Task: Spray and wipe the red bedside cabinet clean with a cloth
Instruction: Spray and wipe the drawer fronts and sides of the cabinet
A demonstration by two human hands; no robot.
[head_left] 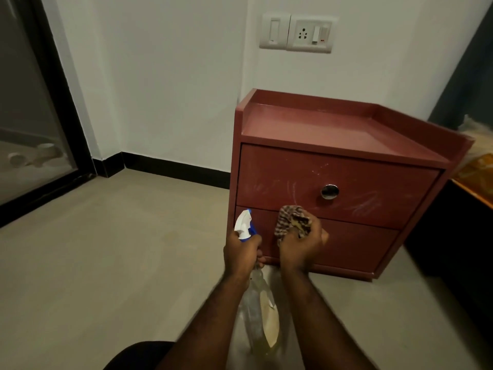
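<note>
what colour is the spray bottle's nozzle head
White with blue trim, on the spray bottle in the left hand; head view.

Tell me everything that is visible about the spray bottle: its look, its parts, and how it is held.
The spray bottle has a white trigger head with blue parts and a clear, plastic-looking body holding pale yellowish liquid. A cream label on its side looks partly peeled. The left hand grips its neck, just under the head. It leans head-up toward the lower left corner of the red cabinet. Whether its base touches the floor is unclear.
</note>
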